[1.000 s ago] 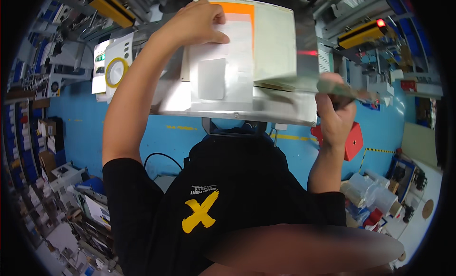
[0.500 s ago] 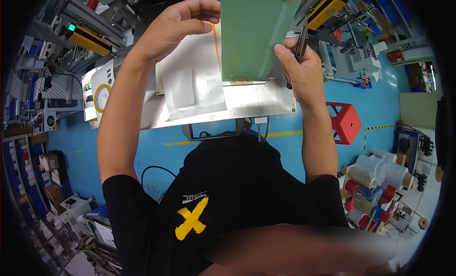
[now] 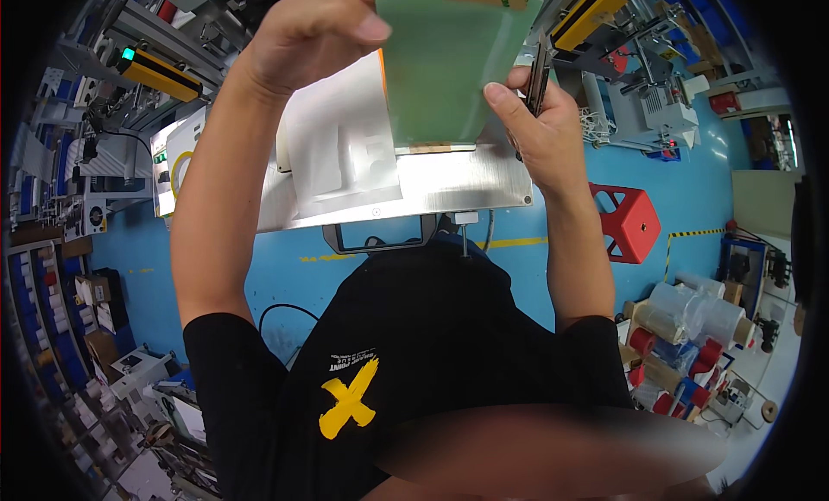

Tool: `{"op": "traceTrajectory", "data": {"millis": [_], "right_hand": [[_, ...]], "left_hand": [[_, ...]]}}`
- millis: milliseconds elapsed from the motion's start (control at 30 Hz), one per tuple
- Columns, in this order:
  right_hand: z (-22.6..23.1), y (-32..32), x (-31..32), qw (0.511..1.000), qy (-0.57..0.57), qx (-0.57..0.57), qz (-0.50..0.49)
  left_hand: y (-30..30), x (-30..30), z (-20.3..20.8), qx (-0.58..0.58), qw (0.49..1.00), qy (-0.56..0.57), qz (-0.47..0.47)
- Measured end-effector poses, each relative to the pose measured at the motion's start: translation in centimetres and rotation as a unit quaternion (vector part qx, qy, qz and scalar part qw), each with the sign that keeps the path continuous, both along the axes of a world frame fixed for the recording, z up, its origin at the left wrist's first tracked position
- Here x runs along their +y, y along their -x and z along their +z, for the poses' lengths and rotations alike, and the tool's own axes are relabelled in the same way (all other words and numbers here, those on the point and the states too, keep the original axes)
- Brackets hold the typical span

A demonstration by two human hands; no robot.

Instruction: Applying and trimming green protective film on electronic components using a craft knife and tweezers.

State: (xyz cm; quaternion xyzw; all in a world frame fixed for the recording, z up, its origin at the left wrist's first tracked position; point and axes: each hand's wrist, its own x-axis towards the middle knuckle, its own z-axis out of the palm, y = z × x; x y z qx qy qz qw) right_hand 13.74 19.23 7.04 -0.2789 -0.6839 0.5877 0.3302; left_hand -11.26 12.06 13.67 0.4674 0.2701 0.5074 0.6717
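A flat green sheet (image 3: pixel 453 69) is held up over the metal worktable, with brownish strips along its top and bottom edges. At its right edge my right hand (image 3: pixel 548 134) is closed on it, thumb in front. A slim dark tool (image 3: pixel 537 78), which looks like tweezers, is also tucked in that hand. My left hand (image 3: pixel 315 35) is at the sheet's upper left corner, thumb over the edge; its other fingertips are partly hidden. Below lies a silvery-white sheet (image 3: pixel 332 130) with raised rectangular shapes, an orange strip (image 3: pixel 382 69) beside its upper right edge.
The metal worktable (image 3: pixel 458 182) has a dark frame-shaped handle (image 3: pixel 380 236) under its front edge. Yellow-and-black sensor bars (image 3: pixel 160 74) flank it. A red stool (image 3: pixel 626 223) stands right on the blue floor. Rolls of film (image 3: pixel 682 311) are piled lower right, shelves (image 3: pixel 43 302) far left.
The green sheet has shifted left and tilted, so its top edge shows more. My left hand has closed in on its upper left corner. My right hand still holds the sheet and dark tool.
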Motion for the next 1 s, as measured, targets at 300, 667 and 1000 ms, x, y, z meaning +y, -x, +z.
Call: {"op": "traceTrajectory", "data": {"millis": [300, 667, 1000], "right_hand": [[0.3, -0.3, -0.5, 1.000, -0.008, 0.015, 0.009], [-1.5, 2.9, 3.5, 0.998, 0.039, -0.045, -0.005], [-1.6, 3.4, 4.3, 0.994, 0.055, -0.097, -0.005]], "left_hand": [[-0.9, 0.4, 0.4, 0.162, 0.972, -0.170, -0.022], [8.4, -4.3, -6.3, 0.718, 0.637, 0.056, 0.276], [6.0, -4.4, -6.8, 0.766, 0.590, 0.069, 0.245]]}}
